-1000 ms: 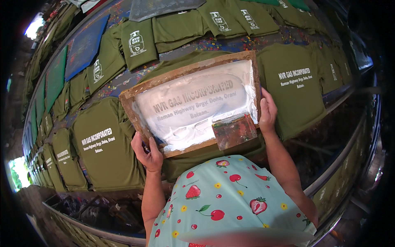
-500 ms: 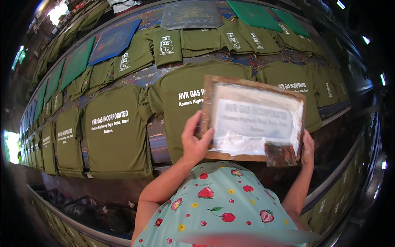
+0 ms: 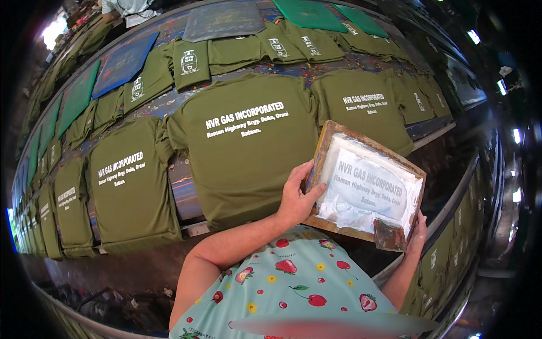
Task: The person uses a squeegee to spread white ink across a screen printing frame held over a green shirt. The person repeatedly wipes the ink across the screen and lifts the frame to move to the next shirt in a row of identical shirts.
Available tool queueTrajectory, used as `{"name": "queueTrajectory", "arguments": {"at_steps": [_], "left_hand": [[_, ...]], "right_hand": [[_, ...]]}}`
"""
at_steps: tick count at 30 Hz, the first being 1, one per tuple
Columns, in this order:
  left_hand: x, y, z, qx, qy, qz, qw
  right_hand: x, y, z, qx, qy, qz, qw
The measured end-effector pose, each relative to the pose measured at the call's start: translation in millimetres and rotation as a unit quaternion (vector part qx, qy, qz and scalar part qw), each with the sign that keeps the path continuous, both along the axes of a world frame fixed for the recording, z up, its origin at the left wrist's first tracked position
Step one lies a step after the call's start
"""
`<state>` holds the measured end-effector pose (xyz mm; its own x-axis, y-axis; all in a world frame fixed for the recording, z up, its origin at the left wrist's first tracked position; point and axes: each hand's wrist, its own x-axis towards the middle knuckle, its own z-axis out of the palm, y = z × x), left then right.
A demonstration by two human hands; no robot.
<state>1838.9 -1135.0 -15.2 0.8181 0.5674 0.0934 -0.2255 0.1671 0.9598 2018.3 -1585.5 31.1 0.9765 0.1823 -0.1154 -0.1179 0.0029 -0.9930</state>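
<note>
My left hand (image 3: 299, 196) grips the left side of a wooden screen-printing frame (image 3: 377, 148), its thumb over the near face. The right side of that frame rests in my right hand (image 3: 416, 234), whose fingers are partly hidden behind it. White ink coats the mesh around dark stencil lettering. A small dark, flat ink spreader (image 3: 389, 235) lies in the lower right corner of the frame, close to my right hand. Held tilted above the table edge, the frame is in front of an olive-green shirt (image 3: 243, 164) with white printed lettering.
More printed olive shirts (image 3: 127, 195) lie along a long, paint-spotted table (image 3: 183, 195). Folded olive pieces with a white cylinder emblem (image 3: 191, 63) hang below blue, grey and green boards (image 3: 307, 14). Another person (image 3: 132, 11) is at the far left. Shirts (image 3: 446, 254) also lie on a rack at right.
Both hands have carried the frame right and slightly down, tilting it clockwise. The printed shirt behind it is now uncovered. The view has shifted, and another person has come into sight at the top left.
</note>
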Motion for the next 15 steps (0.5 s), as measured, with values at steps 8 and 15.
{"name": "queueTrajectory", "arguments": {"at_steps": [8, 15], "left_hand": [[113, -88, 6, -0.083, -0.047, 0.007, 0.995], [215, -185, 34, -0.140, 0.125, -0.186, 0.965]], "right_hand": [[158, -79, -28, -0.018, -0.047, 0.024, 0.998], [360, -226, 20, -0.067, -0.023, 0.077, 0.995]]}}
